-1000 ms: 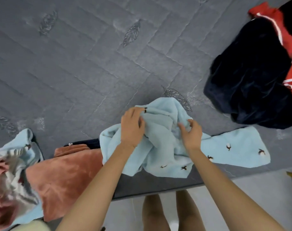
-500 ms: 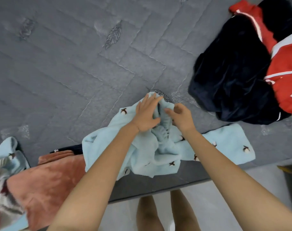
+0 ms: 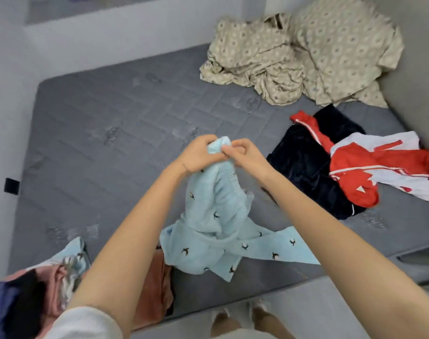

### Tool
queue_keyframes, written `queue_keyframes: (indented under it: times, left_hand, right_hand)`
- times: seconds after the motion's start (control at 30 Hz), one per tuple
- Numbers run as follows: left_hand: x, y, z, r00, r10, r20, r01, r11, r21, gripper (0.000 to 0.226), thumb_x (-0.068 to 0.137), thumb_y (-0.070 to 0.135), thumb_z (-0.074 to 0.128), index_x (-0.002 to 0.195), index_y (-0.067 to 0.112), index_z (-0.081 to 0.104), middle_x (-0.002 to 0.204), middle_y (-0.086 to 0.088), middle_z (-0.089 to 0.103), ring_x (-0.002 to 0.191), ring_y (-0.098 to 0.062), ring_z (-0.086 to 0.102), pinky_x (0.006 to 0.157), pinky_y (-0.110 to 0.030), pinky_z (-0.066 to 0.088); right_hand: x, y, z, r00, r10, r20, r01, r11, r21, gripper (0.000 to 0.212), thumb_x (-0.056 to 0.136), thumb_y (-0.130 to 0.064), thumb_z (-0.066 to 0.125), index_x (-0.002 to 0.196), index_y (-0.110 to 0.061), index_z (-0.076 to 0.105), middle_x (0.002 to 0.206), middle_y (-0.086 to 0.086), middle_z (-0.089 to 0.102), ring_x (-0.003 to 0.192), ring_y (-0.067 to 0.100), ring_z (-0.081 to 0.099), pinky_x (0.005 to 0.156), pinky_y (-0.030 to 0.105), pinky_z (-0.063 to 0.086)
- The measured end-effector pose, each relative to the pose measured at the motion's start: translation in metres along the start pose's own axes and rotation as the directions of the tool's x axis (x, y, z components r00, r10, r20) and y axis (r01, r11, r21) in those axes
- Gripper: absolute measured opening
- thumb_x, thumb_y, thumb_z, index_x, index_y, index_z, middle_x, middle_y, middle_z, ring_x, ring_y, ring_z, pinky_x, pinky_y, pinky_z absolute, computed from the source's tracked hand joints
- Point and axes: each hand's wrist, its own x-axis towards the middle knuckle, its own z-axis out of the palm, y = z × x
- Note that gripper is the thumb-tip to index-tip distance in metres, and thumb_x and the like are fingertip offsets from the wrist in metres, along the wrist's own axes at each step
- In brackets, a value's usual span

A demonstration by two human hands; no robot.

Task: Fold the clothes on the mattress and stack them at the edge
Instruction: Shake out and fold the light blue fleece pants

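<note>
Above the grey mattress (image 3: 105,148), left hand (image 3: 199,154) and right hand (image 3: 245,155) both pinch the light-blue garment (image 3: 215,216).

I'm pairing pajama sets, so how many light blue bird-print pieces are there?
2. One blue piece is held by the left hand and right hand above the mattress; the other blue piece lies in the clothes pile at lower left. More may be hidden there.

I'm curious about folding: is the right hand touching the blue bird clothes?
Touching. The head view shows the right hand pinching the top edge of the blue bird clothes.
</note>
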Motion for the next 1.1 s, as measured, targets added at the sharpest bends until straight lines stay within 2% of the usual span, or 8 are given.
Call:
queue_keyframes:
  times: [0.1, 0.23, 0.4, 0.5, 0.6, 0.7, 0.93, 1.1]
  left_hand:
    - [-0.026, 0.035, -0.034, 0.997, 0.041, -0.062, -0.048, 0.993, -0.111, 0.026, 0.082, 0.022, 0.075, 0.071, 0.016, 0.052, 0.067, 0.006, 0.047, 0.055, 0.001, 0.043, 0.052, -0.017, 0.036]
    - [-0.067, 0.077, -0.087, 0.992, 0.119, -0.043, -0.126, 0.971, -0.204, 0.017, 0.082, 0.025, 0.075, 0.074, 0.022, 0.060, 0.068, 0.011, 0.058, 0.063, -0.001, 0.055, 0.052, -0.015, 0.043]
    - [-0.110, 0.090, -0.148, 0.939, 0.131, -0.319, -0.243, 0.908, -0.342, 0.019, 0.076, 0.032, 0.074, 0.079, 0.017, 0.063, 0.077, 0.002, 0.063, 0.072, -0.011, 0.061, 0.063, -0.022, 0.050]
    - [-0.131, 0.087, -0.183, 0.821, 0.058, -0.568, -0.346, 0.841, -0.415, 0.011, 0.080, 0.027, 0.072, 0.076, 0.021, 0.063, 0.074, 0.007, 0.066, 0.071, -0.009, 0.063, 0.067, -0.024, 0.052]
    - [-0.152, 0.088, -0.215, 0.731, 0.025, -0.682, -0.432, 0.790, -0.435, 0.009, 0.088, 0.023, 0.067, 0.080, 0.020, 0.064, 0.076, 0.006, 0.070, 0.074, -0.009, 0.067, 0.066, -0.025, 0.054]
    - [-0.171, 0.091, -0.234, 0.668, 0.027, -0.744, -0.483, 0.776, -0.406, 0.011, 0.090, 0.022, 0.065, 0.080, 0.020, 0.063, 0.075, 0.007, 0.070, 0.073, -0.008, 0.067, 0.066, -0.023, 0.055]
    - [-0.194, 0.095, -0.260, 0.494, -0.014, -0.869, -0.531, 0.787, -0.315, 0.010, 0.092, 0.021, 0.063, 0.095, 0.014, 0.056, 0.087, 0.002, 0.064, 0.076, -0.006, 0.064, 0.068, -0.022, 0.054]
    - [-0.205, 0.115, -0.275, 0.365, 0.036, -0.930, -0.493, 0.855, -0.160, 0.014, 0.091, 0.026, 0.063, 0.082, 0.026, 0.052, 0.082, 0.010, 0.058, 0.073, 0.000, 0.057, 0.069, -0.020, 0.048]
  right_hand:
    - [-0.024, -0.012, 0.004, 0.961, -0.022, 0.274, 0.070, 0.984, -0.166, 0.044, 0.083, -0.042, 0.072, 0.119, -0.040, 0.047, 0.110, -0.024, 0.063, 0.095, -0.018, 0.058, 0.076, 0.005, 0.046]
    - [-0.041, -0.024, 0.008, 0.932, 0.000, 0.363, 0.163, 0.892, -0.421, 0.059, 0.072, -0.054, 0.077, 0.125, -0.045, 0.053, 0.126, -0.020, 0.060, 0.117, 0.005, 0.057, 0.102, 0.035, 0.046]
    - [-0.046, -0.067, -0.001, 0.943, -0.002, 0.334, 0.183, 0.839, -0.513, 0.049, 0.069, -0.053, 0.079, 0.104, -0.020, 0.067, 0.100, -0.005, 0.071, 0.091, 0.014, 0.066, 0.085, 0.036, 0.054]
    - [-0.050, -0.102, -0.008, 0.945, -0.008, 0.328, 0.223, 0.748, -0.625, 0.052, 0.068, -0.062, 0.076, 0.068, -0.017, 0.049, 0.064, -0.006, 0.044, 0.058, 0.011, 0.042, 0.059, 0.030, 0.030]
    - [-0.054, -0.140, -0.010, 0.942, -0.055, 0.332, 0.271, 0.709, -0.652, 0.056, 0.074, -0.061, 0.071, 0.062, -0.021, 0.035, 0.060, -0.007, 0.030, 0.053, 0.010, 0.028, 0.056, 0.028, 0.019]
    - [-0.059, -0.174, -0.009, 0.940, -0.153, 0.306, 0.320, 0.709, -0.628, 0.042, 0.083, -0.050, 0.069, 0.069, -0.015, 0.049, 0.069, -0.002, 0.042, 0.064, 0.012, 0.040, 0.060, 0.028, 0.027]
    - [-0.085, -0.251, 0.006, 0.934, -0.356, 0.005, 0.356, 0.934, -0.034, 0.008, 0.090, -0.019, 0.066, 0.087, -0.012, 0.069, 0.079, 0.004, 0.069, 0.072, 0.015, 0.063, 0.058, 0.021, 0.049]
    - [-0.111, -0.322, 0.001, 0.963, -0.267, 0.021, 0.239, 0.892, 0.383, 0.027, 0.091, -0.026, 0.063, 0.105, -0.002, 0.067, 0.096, 0.014, 0.073, 0.082, 0.024, 0.071, 0.064, 0.029, 0.056]
